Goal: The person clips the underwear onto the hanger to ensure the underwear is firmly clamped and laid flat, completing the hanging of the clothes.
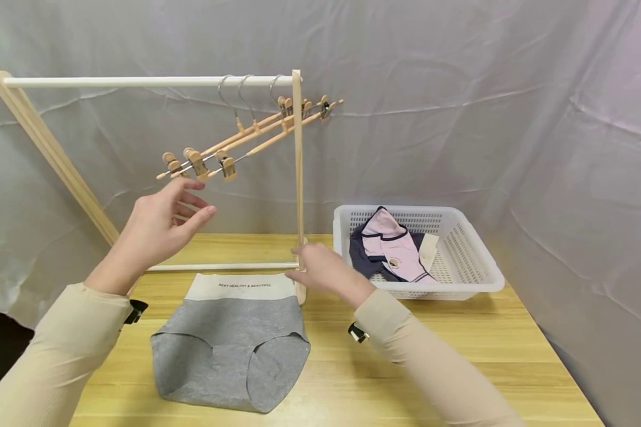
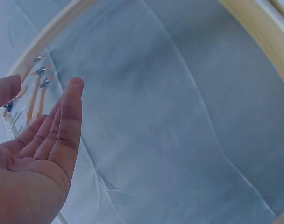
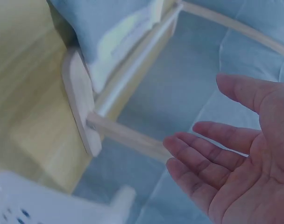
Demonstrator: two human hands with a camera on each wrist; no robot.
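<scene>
My left hand (image 1: 160,225) is raised just below the clips (image 1: 196,163) at the near ends of three clip hangers (image 1: 269,141). Its fingers are loosely bent, and the left wrist view shows nothing between thumb and fingers. Beside the rack's right post (image 1: 299,178), low over the table, is my right hand (image 1: 328,270). In the right wrist view its fingers (image 3: 202,161) are spread and hold nothing. Grey briefs (image 1: 229,332) with a white printed waistband (image 1: 240,287) lie flat on the table between my forearms, waistband toward the rack.
The hangers hang by metal hooks near the right end of the rack's white top rail (image 1: 139,82). On the right stands a white perforated basket (image 1: 472,255) holding pink and navy garments (image 1: 387,243). A grey cloth (image 1: 432,118) hangs behind the wooden table (image 1: 459,356).
</scene>
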